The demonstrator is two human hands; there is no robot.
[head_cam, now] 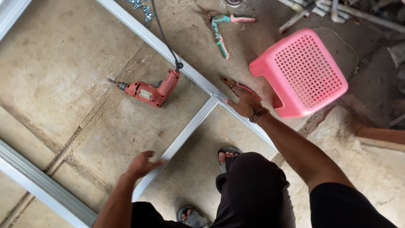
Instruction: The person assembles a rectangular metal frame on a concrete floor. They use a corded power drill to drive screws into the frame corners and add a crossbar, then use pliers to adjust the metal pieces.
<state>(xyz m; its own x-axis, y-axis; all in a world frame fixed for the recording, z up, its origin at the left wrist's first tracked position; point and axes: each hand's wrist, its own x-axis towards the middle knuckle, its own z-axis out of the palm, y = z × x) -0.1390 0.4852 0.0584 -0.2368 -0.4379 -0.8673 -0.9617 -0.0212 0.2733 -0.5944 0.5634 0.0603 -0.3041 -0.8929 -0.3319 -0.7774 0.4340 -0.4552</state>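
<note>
My left hand [141, 164] hovers open beside the short metal cross channel [185, 131], fingers pointing toward it. My right hand [244, 103] reaches out over the long metal channel [168, 52] and closes on the handles of a pair of snips [236, 85] with red-trimmed handles lying just past the joint [215, 96] where the two channels meet. A red electric drill [149, 90] lies on the concrete left of the joint, its black cord [162, 33] running up over the long channel.
A pink plastic stool [303, 71] lies tipped to the right of my right hand. A second pair of snips [221, 29] with teal and pink handles lies farther off. Screws [141, 8] sit at the top, pipes [333, 10] at top right. Another channel [42, 185] crosses lower left.
</note>
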